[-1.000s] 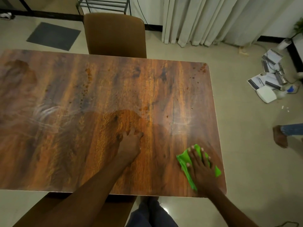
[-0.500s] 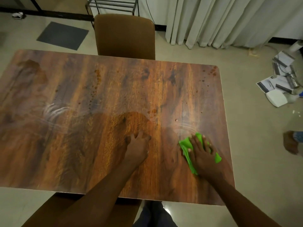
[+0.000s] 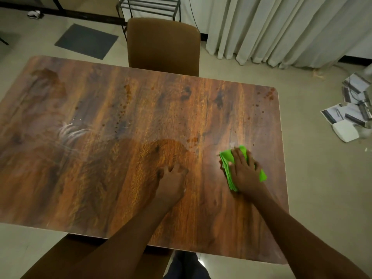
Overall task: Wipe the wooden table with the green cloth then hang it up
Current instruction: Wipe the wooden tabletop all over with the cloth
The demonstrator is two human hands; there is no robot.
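Wiping is where you're at, and honestly you're not that far in. Only one view to go by, the head cam, so here's what it shows: your right hand (image 3: 244, 172) sits flat on the green cloth (image 3: 227, 164), fingers spread wide and pressing it down onto the wooden table (image 3: 141, 109) at the right of centre in the frame, near the table's right edge. Your left hand (image 3: 171, 182) is resting on the bare wood around centre frame, fingers loosely curled and holding nothing, looks like you're just bracing. As for what's left, I'd say most of it: there are dark spots scattered across the upper middle of the tabletop, more clustered in its upper right corner, and a whitish smear (image 3: 70, 131) over at the left of the frame, none of which the cloth is near. Hanging it up hasn't started either, and I can't tell where it's meant to go, though there's a metal rack (image 3: 149, 7) at the top behind the chair (image 3: 163, 43).
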